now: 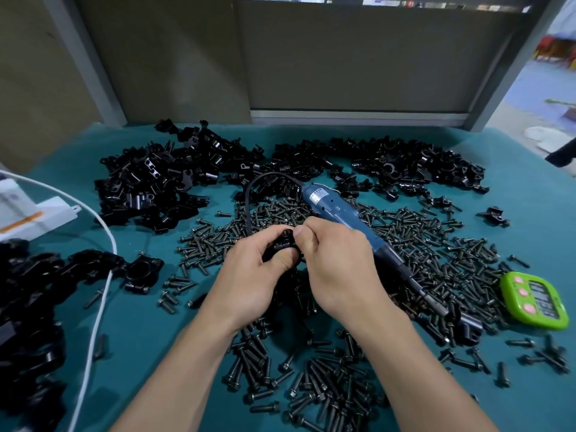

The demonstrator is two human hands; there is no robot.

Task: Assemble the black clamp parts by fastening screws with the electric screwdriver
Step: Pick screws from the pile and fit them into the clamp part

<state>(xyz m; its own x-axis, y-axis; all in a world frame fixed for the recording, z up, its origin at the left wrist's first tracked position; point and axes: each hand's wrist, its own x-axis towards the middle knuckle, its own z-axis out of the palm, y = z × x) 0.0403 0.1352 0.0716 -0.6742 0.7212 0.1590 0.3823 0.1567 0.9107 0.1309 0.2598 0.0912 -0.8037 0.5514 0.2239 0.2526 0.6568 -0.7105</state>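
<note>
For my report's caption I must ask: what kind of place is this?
Most likely an assembly workbench in a workshop or small factory: heaps of black clamp parts, many loose screws, and an electric screwdriver lying among them.

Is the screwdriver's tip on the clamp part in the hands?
No: the electric screwdriver points its tip toward the green timer, away from the black clamp part the left hand grips.

Bare cloth lower left; screws, screwdriver crowd centre.
</note>
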